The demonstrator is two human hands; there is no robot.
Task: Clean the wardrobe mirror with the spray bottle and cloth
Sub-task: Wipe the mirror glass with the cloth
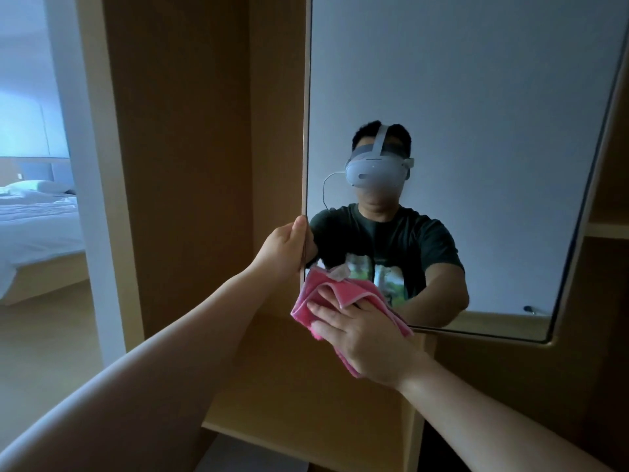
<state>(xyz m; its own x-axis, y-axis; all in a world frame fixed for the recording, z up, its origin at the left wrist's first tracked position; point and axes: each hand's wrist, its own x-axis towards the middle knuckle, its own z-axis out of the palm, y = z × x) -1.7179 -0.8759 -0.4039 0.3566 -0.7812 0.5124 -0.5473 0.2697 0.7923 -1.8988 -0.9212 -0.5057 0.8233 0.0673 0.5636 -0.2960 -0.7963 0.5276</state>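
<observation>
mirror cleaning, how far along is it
Done: hard to judge; no spray bottle is in view, and the mirror shows no droplets or streaks that I can make out.
In hand: the right hand presses the pink cloth on the mirror's lower left corner, while the left hand grips its left edge.
Left: whatever glass is unwiped; the picture can't show which.

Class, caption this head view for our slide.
Left hand steadies mirror edge; right hand presses pink cloth to its lower corner.
</observation>
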